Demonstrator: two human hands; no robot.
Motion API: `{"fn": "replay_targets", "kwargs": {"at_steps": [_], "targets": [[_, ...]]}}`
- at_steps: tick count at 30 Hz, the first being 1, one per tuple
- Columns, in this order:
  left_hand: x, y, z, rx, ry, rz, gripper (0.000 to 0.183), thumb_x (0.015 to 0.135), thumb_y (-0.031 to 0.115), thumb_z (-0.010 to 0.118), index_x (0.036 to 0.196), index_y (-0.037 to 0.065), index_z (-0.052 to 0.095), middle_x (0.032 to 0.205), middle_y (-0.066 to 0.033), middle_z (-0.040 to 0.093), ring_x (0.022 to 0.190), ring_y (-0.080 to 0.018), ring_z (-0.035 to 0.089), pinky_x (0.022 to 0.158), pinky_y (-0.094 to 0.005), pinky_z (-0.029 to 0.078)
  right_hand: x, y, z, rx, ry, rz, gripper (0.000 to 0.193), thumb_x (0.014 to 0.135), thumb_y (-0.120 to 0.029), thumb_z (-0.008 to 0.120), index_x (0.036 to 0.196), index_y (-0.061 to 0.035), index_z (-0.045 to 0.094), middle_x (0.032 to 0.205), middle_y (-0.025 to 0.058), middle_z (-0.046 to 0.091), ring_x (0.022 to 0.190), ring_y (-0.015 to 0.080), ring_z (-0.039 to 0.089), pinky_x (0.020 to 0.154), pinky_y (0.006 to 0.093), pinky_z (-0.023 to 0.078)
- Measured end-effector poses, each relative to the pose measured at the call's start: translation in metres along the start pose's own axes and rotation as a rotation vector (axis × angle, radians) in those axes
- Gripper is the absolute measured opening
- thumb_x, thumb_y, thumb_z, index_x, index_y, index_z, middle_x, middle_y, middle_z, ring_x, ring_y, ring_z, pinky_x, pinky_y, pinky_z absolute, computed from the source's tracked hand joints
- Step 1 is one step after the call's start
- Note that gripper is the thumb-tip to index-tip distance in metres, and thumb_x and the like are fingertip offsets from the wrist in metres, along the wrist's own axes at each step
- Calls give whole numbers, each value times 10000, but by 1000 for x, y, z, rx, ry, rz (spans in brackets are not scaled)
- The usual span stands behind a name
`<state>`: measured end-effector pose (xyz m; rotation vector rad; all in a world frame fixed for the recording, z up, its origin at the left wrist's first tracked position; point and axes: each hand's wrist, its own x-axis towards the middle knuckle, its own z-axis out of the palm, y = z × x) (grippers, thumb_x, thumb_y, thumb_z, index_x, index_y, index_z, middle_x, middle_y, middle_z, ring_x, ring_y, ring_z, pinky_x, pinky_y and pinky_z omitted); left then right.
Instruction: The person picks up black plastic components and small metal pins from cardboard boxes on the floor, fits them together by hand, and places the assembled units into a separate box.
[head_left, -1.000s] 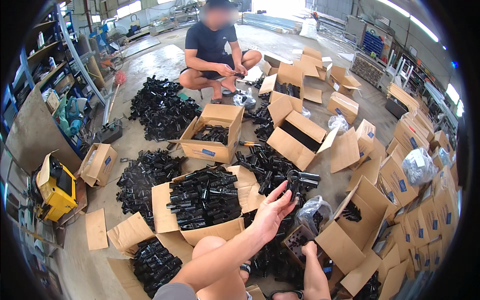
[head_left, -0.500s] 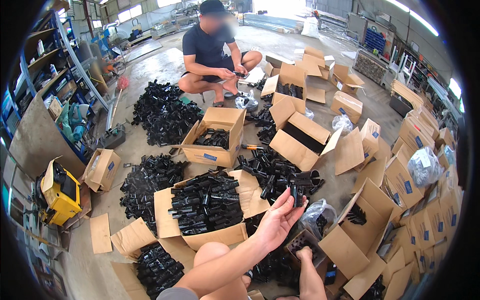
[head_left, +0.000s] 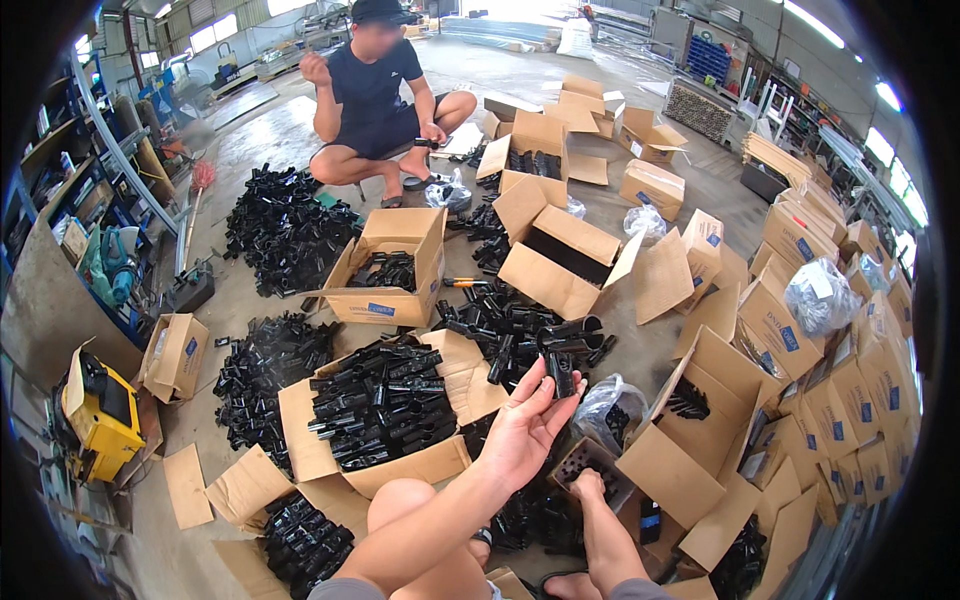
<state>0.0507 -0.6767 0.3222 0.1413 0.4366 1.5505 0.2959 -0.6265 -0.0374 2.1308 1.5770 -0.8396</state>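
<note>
My left hand [head_left: 535, 415] is closed on a short black tubular fitting [head_left: 562, 376], held upright between thumb and fingers. Lower and to the right, my right hand [head_left: 588, 486] is at the near side of a small open carton [head_left: 622, 482] with small dark pieces inside. Its fingers are curled down, and what they grip is hidden. Beside that carton lies a clear plastic bag [head_left: 612, 405] with black pieces in it. Left of my hands, an open cardboard box [head_left: 305, 425] is filled with stacked black fittings [head_left: 385, 400].
Across from me a person [head_left: 375, 95] sits low, holding a black part. Heaps of black fittings [head_left: 280, 235] lie on the floor between us. An open box [head_left: 375, 305] stands mid-floor. Stacked cartons [head_left: 860, 400] line the right; a yellow machine [head_left: 105, 425] stands left.
My view has shifted, moving the scene left and slightly up. The fitting in my left hand has turned, showing a broader side. The person opposite has raised one hand.
</note>
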Motion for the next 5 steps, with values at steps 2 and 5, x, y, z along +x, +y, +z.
{"fn": "replay_targets", "kwargs": {"at_steps": [2, 5], "targets": [[0, -1, -1, -7, -8, -14, 495, 1049, 148, 583, 1523, 132, 442, 1401, -135, 593, 1299, -247, 595, 1100, -297, 518, 9, 4, 2, 3, -19, 2, 421, 804, -164, 769, 1200, -27, 726, 1297, 201, 686, 1242, 346, 648, 1027, 425, 540], [1, -8, -1, -65, -17, -8, 514, 1042, 91, 588, 1529, 189, 455, 1362, -154, 636, 1265, -282, 628, 1060, -339, 546, 21, 5, 11, 33, 55, -13, 407, 834, -179, 746, 1217, -44, 725, 1300, 206, 683, 1247, 332, 647, 1036, 424, 534]]}}
